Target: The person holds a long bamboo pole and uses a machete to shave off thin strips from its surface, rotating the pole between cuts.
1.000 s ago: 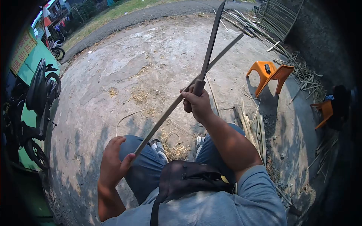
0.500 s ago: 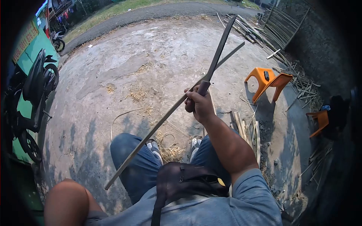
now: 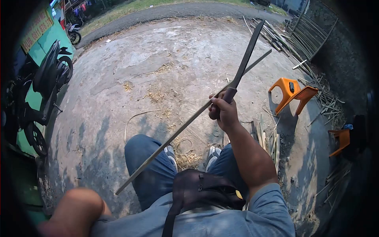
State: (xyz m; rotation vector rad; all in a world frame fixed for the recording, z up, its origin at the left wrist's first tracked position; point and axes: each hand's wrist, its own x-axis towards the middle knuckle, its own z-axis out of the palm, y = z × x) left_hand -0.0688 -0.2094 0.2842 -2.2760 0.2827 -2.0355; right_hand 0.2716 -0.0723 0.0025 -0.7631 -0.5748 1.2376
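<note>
The right hand has its grip pressed shut around the handle of a long knife, whose blade points up and away to the right. A thin bamboo strip crosses the knife at the fist and seems pinned there. Its near end hangs free above the left knee and its far end reaches past the blade. The left hand is out of sight; only the bent left arm shows at the bottom edge.

There is open room ahead and to the left over the bare concrete ground. To the right lie cut bamboo slats close by the legs.

A black bag rests in the lap, its contents hidden. An orange stool carries a small dark object.

A motorcycle stands at the left edge, and bamboo poles are stacked far right.
</note>
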